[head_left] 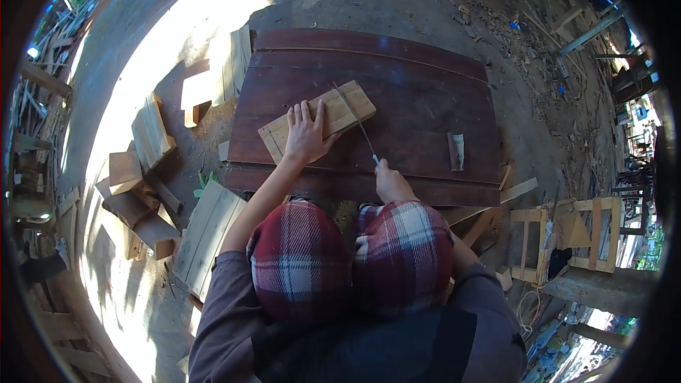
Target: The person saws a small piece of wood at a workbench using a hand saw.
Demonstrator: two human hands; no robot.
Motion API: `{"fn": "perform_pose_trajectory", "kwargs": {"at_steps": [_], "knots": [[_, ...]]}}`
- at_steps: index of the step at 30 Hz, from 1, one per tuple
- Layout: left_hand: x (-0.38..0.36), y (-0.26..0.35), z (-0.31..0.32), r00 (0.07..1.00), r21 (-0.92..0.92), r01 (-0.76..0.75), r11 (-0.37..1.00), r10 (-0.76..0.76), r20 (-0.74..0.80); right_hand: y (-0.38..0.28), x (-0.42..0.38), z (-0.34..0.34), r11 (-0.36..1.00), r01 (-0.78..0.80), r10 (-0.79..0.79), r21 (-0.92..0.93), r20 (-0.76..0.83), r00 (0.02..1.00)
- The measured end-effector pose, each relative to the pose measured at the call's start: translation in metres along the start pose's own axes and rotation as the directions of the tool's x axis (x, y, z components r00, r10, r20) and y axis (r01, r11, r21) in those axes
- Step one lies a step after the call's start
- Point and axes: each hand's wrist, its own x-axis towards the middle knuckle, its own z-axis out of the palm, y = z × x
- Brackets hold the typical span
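A pale wooden block (339, 115) lies at a slant on a low, dark reddish-brown tabletop (418, 106). My left hand (306, 135) rests flat on the block, fingers spread, holding it down near its middle. Across the block's right part runs a long, thin metal-bladed tool (360, 125), its far tip reaching just past the back edge. My right hand (392, 181) is wrapped round its handle at the table's near side. A small worn strip (456, 152), brown and whitish, lies on the tabletop to the right.
On the left, wooden boxes and blocks (152, 131) stand on the ground, with more brown pieces (138, 202) below. A plank panel (209, 234) leans beside my left arm. Wooden frames (567, 234) stand at right. Wood scraps (464, 10) litter the ground behind. My plaid-covered knees (301, 259) are close to the table.
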Motion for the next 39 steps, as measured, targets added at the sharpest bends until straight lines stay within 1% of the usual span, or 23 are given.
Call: {"fn": "perform_pose_trajectory", "kwargs": {"at_steps": [1,4,5,7,8,9,13,15,16,18,21,23,25,27,30,31,33,35,38,39], "knots": [[-0.001,0.0,-0.001,1.0,0.01,0.019,1.0,-0.019,0.006,-0.003,0.005,0.003,0.999,0.038,-0.037,0.029,-0.036,0.999],[0.0,-0.006,-0.005,0.999,-0.038,-0.018,0.999,0.019,0.031,-0.002,0.024,-0.011,0.997,0.067,-0.065,0.04,-0.047,0.997],[-0.001,-0.007,-0.003,0.999,-0.056,-0.042,0.998,0.043,0.02,-0.001,0.033,-0.016,0.986,0.158,-0.157,0.045,-0.033,0.987],[0.0,-0.008,-0.003,0.996,-0.091,-0.094,0.991,0.094,-0.007,-0.004,0.049,-0.019,0.98,0.197,-0.197,0.018,-0.023,0.98],[0.0,-0.007,-0.004,0.997,-0.076,-0.072,0.994,0.073,0.008,-0.006,0.053,-0.019,0.977,0.212,-0.212,0.006,-0.019,0.977],[0.0,-0.005,-0.004,0.998,-0.06,-0.054,0.997,0.056,0.023,-0.009,0.055,-0.016,0.983,0.182,-0.181,0.021,-0.047,0.982],[0.001,-0.002,-0.006,0.999,-0.06,-0.009,0.998,0.011,0.037,0.0,0.048,-0.013,0.978,0.187,-0.181,0.089,-0.075,0.981],[0.001,-0.001,-0.004,1.0,-0.064,0.0,0.998,0.002,0.027,0.01,0.031,-0.006,0.973,0.197,-0.186,0.118,-0.097,0.978],[0.001,-0.002,-0.004,1.0,-0.063,0.002,0.998,-0.001,0.021,0.012,0.014,-0.006,0.992,0.095,-0.091,0.084,-0.059,0.994],[0.001,-0.005,-0.006,1.0,-0.087,-0.008,0.996,0.009,0.003,0.011,-0.019,-0.015,0.995,-0.098,0.098,-0.004,0.002,0.995],[0.003,-0.005,-0.005,1.0,-0.101,-0.009,0.995,0.009,-0.001,0.018,-0.029,-0.024,0.994,-0.109,0.109,0.011,0.004,0.994],[0.003,-0.006,-0.008,0.999,-0.12,-0.032,0.992,0.034,0.014,0.011,-0.01,-0.02,0.996,0.048,-0.044,0.071,-0.056,0.997],[0.002,-0.006,-0.005,0.999,-0.114,-0.037,0.993,0.037,0.001,-0.01,0.027,-0.019,0.994,0.11,-0.107,0.024,-0.089,0.99],[0.002,-0.006,-0.006,1.0,-0.118,-0.03,0.993,0.03,-0.003,-0.022,0.067,-0.013,0.99,0.136,-0.131,0.033,-0.117,0.984],[0.001,-0.003,-0.008,1.0,-0.137,-0.009,0.991,0.011,0.012,-0.022,0.063,-0.016,0.993,0.12,-0.117,0.02,-0.089,0.989],[0.001,-0.002,-0.009,1.0,-0.142,-0.006,0.99,0.009,0.021,-0.01,0.047,-0.013,0.991,0.13,-0.126,0.035,-0.091,0.988],[0.003,-0.004,-0.01,1.0,-0.135,-0.014,0.991,0.017,0.026,0.012,0.005,-0.01,0.997,0.029,-0.025,0.073,-0.058,0.998],[0.003,-0.003,-0.009,1.0,-0.123,-0.015,0.992,0.018,0.019,0.022,-0.029,-0.015,0.993,-0.115,0.115,0.017,0.019,0.993],[0.004,-0.004,-0.007,0.999,-0.117,-0.018,0.993,0.022,0.036,0.021,-0.025,-0.02,0.999,-0.035,0.035,-0.002,0.001,0.999],[0.003,-0.003,-0.008,0.998,-0.12,-0.022,0.993,0.028,0.047,0.012,-0.015,-0.022,1.0,0.011,-0.011,0.029,-0.01,1.0]]}}
